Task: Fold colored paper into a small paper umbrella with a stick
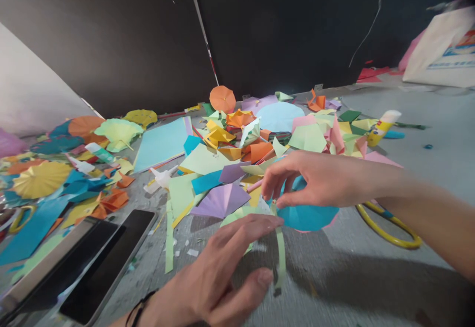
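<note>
A narrow pale green paper strip (281,255) hangs down in a slight curve, its upper end at the fingertips of my right hand (311,178). Those fingers are bent and close to the thumb, pinching around the strip's top, which they partly hide. My left hand (218,262) reaches in from below, fingers stretched out and thumb apart; its index fingertip lies beside the strip. Under the right hand is a blue round paper piece (309,218) with a pink edge. A purple pleated paper fan (222,201) lies left of the fingers.
Yellow-handled scissors (393,230) lie by my right forearm. A glue stick (384,126) stands tilted at the right. Two dark-screened phones (107,267) rest at the left. Heaped coloured paper, a light blue sheet (161,141), a black wall (278,30) and a white bag (438,45) lie beyond.
</note>
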`<state>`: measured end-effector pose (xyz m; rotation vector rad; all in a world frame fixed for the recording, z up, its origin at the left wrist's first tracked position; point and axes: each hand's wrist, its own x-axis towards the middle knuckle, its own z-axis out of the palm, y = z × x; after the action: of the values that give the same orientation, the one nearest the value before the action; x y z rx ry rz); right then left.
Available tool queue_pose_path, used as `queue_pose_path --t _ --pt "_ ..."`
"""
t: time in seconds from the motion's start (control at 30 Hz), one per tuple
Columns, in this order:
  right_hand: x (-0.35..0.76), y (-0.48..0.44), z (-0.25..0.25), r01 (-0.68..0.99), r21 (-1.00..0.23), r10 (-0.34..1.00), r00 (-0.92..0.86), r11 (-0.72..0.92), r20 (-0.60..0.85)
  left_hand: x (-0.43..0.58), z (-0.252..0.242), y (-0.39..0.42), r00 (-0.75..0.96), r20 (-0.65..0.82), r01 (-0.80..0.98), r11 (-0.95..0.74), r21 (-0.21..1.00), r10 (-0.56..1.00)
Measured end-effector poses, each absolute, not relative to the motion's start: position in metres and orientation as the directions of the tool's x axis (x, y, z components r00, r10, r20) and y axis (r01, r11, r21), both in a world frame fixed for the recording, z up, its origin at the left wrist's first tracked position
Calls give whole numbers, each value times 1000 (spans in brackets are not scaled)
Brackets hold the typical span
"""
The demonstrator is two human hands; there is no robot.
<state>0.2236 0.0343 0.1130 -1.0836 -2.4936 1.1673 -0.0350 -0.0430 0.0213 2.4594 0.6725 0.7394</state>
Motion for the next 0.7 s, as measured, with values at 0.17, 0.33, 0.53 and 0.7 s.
queue_pose_path --t 0.17,0.33,0.53,0.7 --pt "224 37 109 561 -663 684 -722 495 -101 -35 20 -41 729 383 293 -764 575 567" --pt "224 39 103 540 -672 679 -730 506 -76 -33 23 -42 729 362 310 -751 583 581" --pt "221 37 105 549 -667 679 -729 504 -86 -33 22 -40 747 392 240 -768 594 537" --pt "220 36 106 568 -653 683 -723 501 -106 -33 19 -39 747 413 208 -773 599 521"
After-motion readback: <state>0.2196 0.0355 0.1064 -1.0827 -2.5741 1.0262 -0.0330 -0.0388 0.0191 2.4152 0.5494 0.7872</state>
